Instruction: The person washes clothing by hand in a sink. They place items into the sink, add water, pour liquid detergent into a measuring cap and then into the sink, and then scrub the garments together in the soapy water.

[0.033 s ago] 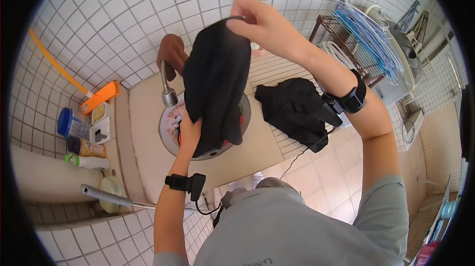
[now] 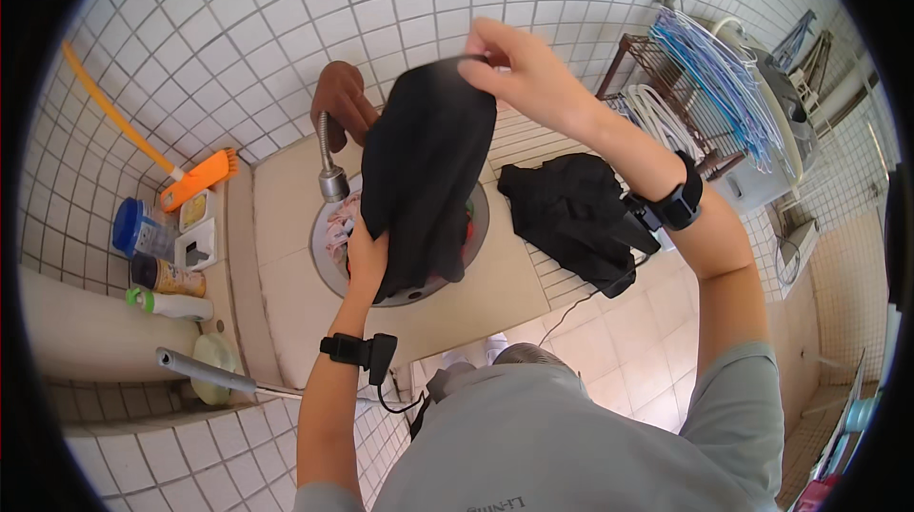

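Note:
A black garment (image 2: 428, 155) hangs stretched over a round sink (image 2: 392, 300). My right hand (image 2: 509, 60) pinches its top edge between thumb and fingers, high near the tiled wall. Lower on its left side, my left hand (image 2: 366, 258) grips the cloth; the fingers are partly hidden behind the fabric. Pink and white patterned cloth (image 2: 341, 226) shows in the sink, left of the garment, with some red fabric at the other side. A second piece of black clothing (image 2: 571, 217) lies crumpled on the ribbed counter to the right.
A flexible metal faucet (image 2: 332, 179) stands left of the garment, brown cloth (image 2: 341, 102) draped over it. An orange brush (image 2: 200, 179), a blue-lidded jar (image 2: 138, 228) and bottles (image 2: 171, 304) line the left ledge. Blue hangers (image 2: 719, 79) sit on a rack (image 2: 628, 60) at right.
My right hand has come down a little and slightly to the right, bringing the garment's top edge with it. The left hand keeps its place on the cloth. The view has shifted slightly.

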The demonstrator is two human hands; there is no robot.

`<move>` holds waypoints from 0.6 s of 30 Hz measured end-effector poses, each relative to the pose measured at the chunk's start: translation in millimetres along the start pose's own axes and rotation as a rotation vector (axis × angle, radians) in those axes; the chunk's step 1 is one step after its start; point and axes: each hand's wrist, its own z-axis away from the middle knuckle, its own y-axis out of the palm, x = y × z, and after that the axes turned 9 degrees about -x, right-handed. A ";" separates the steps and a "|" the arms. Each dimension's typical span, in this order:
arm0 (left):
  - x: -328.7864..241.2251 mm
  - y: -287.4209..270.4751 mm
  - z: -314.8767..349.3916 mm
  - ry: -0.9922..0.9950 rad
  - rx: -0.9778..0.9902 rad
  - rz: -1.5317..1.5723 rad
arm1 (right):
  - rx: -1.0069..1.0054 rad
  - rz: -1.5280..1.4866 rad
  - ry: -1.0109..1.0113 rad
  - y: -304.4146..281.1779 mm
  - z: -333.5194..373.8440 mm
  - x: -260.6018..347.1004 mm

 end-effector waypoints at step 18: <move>122.6 19.4 0.8 -0.104 0.662 -1.089 | 0.933 0.897 -0.060 254.1 130.0 -217.1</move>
